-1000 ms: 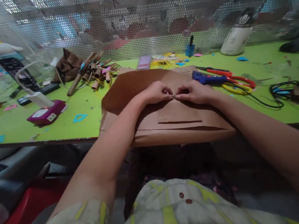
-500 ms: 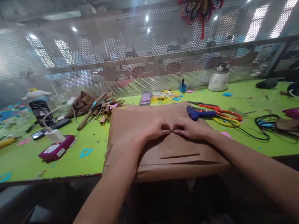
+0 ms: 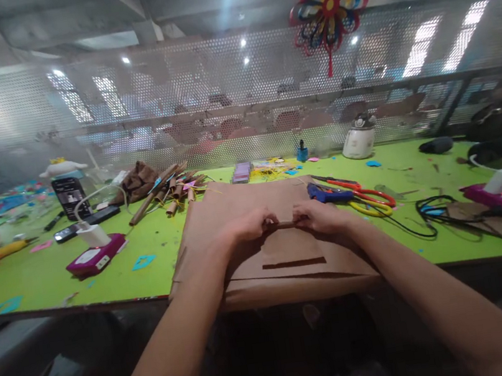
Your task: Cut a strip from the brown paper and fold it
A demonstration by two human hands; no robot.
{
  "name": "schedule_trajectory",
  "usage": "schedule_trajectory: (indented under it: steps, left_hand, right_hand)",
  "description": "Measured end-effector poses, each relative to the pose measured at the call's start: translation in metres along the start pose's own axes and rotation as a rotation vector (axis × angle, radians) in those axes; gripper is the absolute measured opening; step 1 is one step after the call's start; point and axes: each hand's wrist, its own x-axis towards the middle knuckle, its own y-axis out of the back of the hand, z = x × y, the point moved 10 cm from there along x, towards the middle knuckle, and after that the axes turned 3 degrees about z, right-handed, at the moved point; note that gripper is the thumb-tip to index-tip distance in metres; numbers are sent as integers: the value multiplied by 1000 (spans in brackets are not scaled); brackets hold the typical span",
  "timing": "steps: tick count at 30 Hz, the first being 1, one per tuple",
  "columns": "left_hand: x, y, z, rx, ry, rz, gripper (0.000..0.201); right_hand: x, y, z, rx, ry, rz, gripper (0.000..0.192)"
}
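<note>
Left hand (image 3: pixel 249 224) and right hand (image 3: pixel 319 217) pinch the ends of a thin rolled brown paper strip (image 3: pixel 286 225) over flat kraft paper sheets (image 3: pixel 253 203) on the green tabletop (image 3: pixel 158 233) (matte, scrap-littered). Blue glue gun (image 3: pixel 325 193), red-yellow scissors (image 3: pixel 368 199) and paper rolls (image 3: pixel 171 195) lie nearby.

We sat in a craft workshop: a long green worktable (image 3: pixel 157 227) strewn with paper scraps, rolled brown paper tubes (image 3: pixel 171 190), scissors (image 3: pixel 366 199), a glue gun (image 3: pixel 325 192), and a paper pinwheel (image 3: pixel 330 3) above a perforated metal screen (image 3: pixel 218 92)
</note>
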Motion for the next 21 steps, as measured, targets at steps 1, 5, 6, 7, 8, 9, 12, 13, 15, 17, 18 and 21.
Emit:
schedule_trajectory:
  steps: [1, 5, 6, 7, 8, 9, 12, 13, 15, 17, 18, 21]
  left_hand:
    - [-1, 0, 0, 2, 12, -12, 31]
    - [-5, 6, 5, 19, 21, -10, 36]
    - [-5, 8, 7, 22, 17, -9, 37]
    - [-6, 9, 9, 25, 13, -9, 38]
    - [-7, 11, 11, 26, 13, -11, 38]
    - [-8, 12, 13, 26, 14, -17, 39]
    - [-10, 12, 16, 18, 24, -43, 39]
    - [-10, 12, 16, 15, 30, -50, 38]
    - [-11, 12, 17, 22, 41, -51, 35]
    - [-11, 13, 18, 49, 65, -34, 31]
    - [-11, 14, 18, 64, 85, -24, 28]
    - [-15, 18, 21, 101, 149, -2, 24]
  right_hand:
    - [-1, 1, 0, 4, -2, -11, 13]
    - [-3, 3, -2, 20, 28, -32, 14]
    - [-4, 3, -3, 23, 41, -39, 14]
    - [-4, 2, -4, 21, 52, -46, 15]
    - [-5, 2, -5, 13, 58, -51, 16]
    - [-6, 2, -6, -1, 59, -57, 17]
    - [-9, 3, -9, -76, 25, -66, 18]
    - [-11, 3, -10, -103, 8, -69, 18]
    - [-12, 4, -13, -152, -13, -78, 16]
    - [-13, 5, -16, -195, -18, -84, 16]
    - [-12, 5, -18, -218, -20, -86, 16]
    - [-11, 5, -22, -290, -24, -89, 18]
